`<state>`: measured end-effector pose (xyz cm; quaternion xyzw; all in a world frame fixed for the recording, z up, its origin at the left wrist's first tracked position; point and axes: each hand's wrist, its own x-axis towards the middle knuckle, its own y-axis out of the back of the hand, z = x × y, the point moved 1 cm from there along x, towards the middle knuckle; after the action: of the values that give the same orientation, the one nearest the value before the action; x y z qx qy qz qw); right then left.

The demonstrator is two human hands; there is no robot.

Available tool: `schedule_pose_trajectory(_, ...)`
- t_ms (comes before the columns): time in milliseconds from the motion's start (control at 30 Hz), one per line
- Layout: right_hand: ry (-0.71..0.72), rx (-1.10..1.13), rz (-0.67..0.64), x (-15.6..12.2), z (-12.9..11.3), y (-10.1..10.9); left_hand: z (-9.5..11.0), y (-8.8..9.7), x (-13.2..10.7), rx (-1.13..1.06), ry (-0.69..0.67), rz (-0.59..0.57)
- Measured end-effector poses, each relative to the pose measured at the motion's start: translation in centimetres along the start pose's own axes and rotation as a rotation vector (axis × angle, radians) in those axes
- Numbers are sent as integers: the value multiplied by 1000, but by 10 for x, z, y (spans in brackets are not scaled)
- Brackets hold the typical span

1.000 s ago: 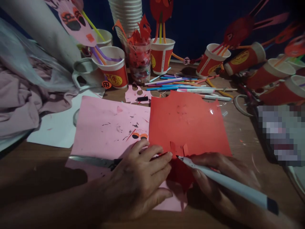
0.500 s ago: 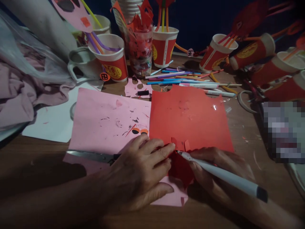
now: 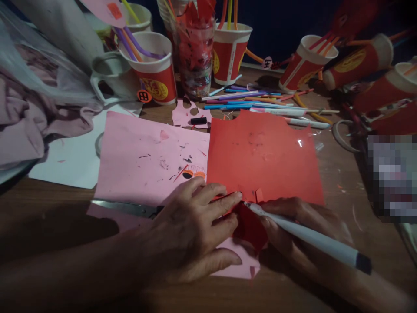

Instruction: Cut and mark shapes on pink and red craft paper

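Where left hand (image 3: 197, 232) overlaps red sheet's (image 3: 267, 156) edge, marker (image 3: 312, 237) has little room.

Marker pen (image 3: 312, 237) has a smooth plastic barrel, low sheen; red sheet (image 3: 263, 161) and pink sheet (image 3: 137, 134) both read as matt paper, pink smudged, red carrying a glossy clear fleck (image 3: 300, 142). Scissors blade (image 3: 122, 207) is smooth metal, table (image 3: 48, 202) dull wood-grain. Also: smooth ceramic-looking mug (image 3: 112, 71), thin translucent plastic bag (image 3: 35, 52), crumpled matt cloth (image 3: 19, 126).
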<state>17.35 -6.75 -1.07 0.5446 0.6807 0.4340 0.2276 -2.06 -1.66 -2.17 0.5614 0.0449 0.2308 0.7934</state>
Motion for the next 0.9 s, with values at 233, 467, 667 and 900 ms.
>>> schedule_pose_trajectory(233, -4, 20, -12, -2, -1, 0, -5, 2, 0, 23, -55, -45)
schedule_pose_trajectory(467, 43, 9, -36, 0, -3, 1, -4, 3, 1, 18, -37, -28)
schedule_pose_trajectory(667, 28, 5, -54, 0, -5, 2, -5, 3, 1, 5, -37, -20)
schedule_pose_trajectory(900, 32, -1, -56, -3, -9, 2, -6, 4, 0, -4, -66, -20)
